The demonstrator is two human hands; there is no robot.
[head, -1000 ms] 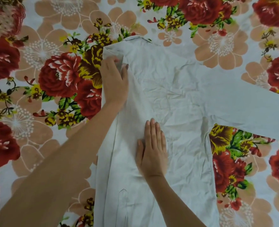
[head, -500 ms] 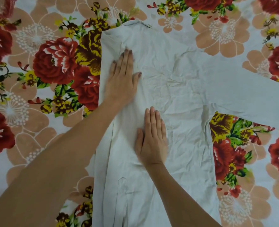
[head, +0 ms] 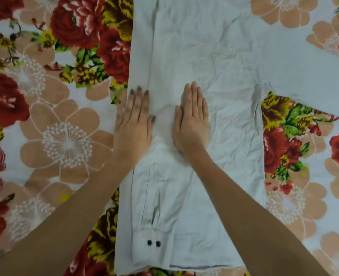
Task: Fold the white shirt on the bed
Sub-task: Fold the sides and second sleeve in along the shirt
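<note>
Head view:
- White shirt (head: 214,80) spread flat and wrinkled on the bed (head: 65,140), over the floral bedsheet; collar end cut off by the top edge.
- Right sleeve (head: 314,76) stretched out toward the right, its end cut off by the right edge.
- Left sleeve (head: 144,206) folded in over the shirt's left side, running down its length, cuff (head: 152,244) near the hem with two dark buttons (head: 153,243) showing.
- Hem just inside the bottom edge, with a thin dark line along it, hard to make out.
- Slight blur on the left hand, so nail and knuckle detail unclear.
- Left hand (head: 133,124) palm down on the folded left edge of the shirt, fingers (head: 138,100) straight and together, gripping nothing; outer part of the hand over the bedsheet.
- Right hand (head: 191,124) flat on the middle of the shirt just beside the left, fingers (head: 194,96) extended and pressed together, holding nothing.
- Both forearms bare, entering from the bottom corners and converging toward the shirt; right forearm lying across the lower shirt.
</note>
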